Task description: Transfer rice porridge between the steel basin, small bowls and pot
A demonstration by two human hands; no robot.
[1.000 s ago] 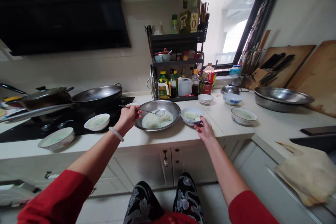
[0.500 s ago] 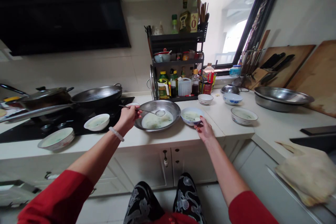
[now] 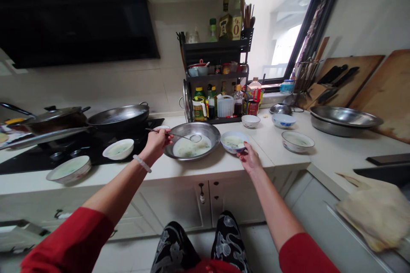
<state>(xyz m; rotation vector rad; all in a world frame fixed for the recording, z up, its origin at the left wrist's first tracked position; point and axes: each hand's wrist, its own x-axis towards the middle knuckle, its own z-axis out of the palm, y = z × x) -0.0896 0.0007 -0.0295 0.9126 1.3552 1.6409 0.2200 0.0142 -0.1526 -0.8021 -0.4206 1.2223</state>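
My left hand [image 3: 158,143] is closed around the handle of a metal ladle [image 3: 176,135]. The ladle's round bowl rests over the pale soup [image 3: 191,147] with green bits in a wide steel basin [image 3: 211,130]. At the right of the basin, my right hand [image 3: 250,157] grips the rim of a blue-and-white bowl [image 3: 231,149] that holds the same pale soup. That bowl stands on the white counter, close beside the basin.
Filled bowls stand at the left, a white one [image 3: 110,153] and a larger one [image 3: 81,175], and another [image 3: 297,148] at the right. A wok [image 3: 117,121] sits on the black stove. Behind is a spice rack [image 3: 214,74]; steel basins [image 3: 346,128] stand far right.
Almost nothing differs. Both hands keep their places, with the ladle still over the basin and the right hand on the bowl.
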